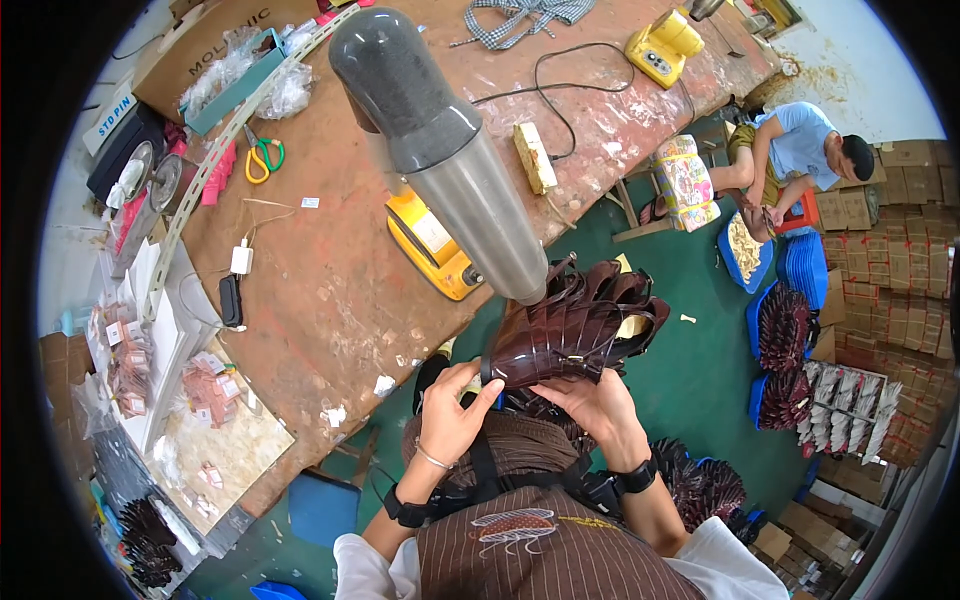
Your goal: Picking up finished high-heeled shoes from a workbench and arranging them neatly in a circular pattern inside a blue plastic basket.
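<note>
Several glossy dark brown strappy shoes (560, 345), bunched together, are held in front of my body near the table edge. My left hand (452, 415) grips the left end of the bunch, thumb along its lower edge. Under the right part my right hand (597, 412) is closed, its fingertips partly hidden beneath the shoes. Directly above them ends a metal tube (470, 200) with a dark grey cap, which looks like a hot-air blower. It stands by a yellow base (430, 240), and its lower end overlaps the shoes in view; I cannot tell whether they touch.
The worn brown table (320, 260) bears green-and-yellow-handled scissors (263, 158), a white charger (241, 258), a cable and another yellow device (663, 48). To the right, a seated person (800, 150) works beside blue baskets (742, 252). Stacked cartons (895, 270) line the far right.
</note>
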Tool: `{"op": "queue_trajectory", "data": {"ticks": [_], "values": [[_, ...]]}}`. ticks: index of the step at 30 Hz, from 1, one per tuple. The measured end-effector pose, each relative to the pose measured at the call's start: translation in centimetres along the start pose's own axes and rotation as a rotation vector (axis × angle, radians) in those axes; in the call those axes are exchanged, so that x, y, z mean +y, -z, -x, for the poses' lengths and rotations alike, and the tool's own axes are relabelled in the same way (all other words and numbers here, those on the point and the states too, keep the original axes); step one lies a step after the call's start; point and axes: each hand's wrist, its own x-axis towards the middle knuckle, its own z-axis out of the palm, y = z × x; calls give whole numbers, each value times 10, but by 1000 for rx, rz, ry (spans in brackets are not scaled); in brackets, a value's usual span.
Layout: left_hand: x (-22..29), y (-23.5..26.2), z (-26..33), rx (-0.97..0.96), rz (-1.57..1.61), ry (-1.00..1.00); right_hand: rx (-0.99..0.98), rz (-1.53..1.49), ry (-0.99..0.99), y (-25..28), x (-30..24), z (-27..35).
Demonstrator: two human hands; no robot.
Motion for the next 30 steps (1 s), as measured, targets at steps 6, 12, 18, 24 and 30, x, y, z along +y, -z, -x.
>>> {"op": "queue_trajectory", "data": {"ticks": [6,12,18,24,30], "values": [[1,13,9,-1,8,45,-57,13,-37,1,7,-4],[-1,25,19,33,-46,35,-54,68,-75,-8,15,-7],[2,35,27,60,-105,28,-90,72,-133,-11,21,-9],[-4,42,38,104,-99,24,-116,112,-152,-15,30,-13],[-13,47,50,143,-105,42,-158,156,-194,-19,38,-17]]}}
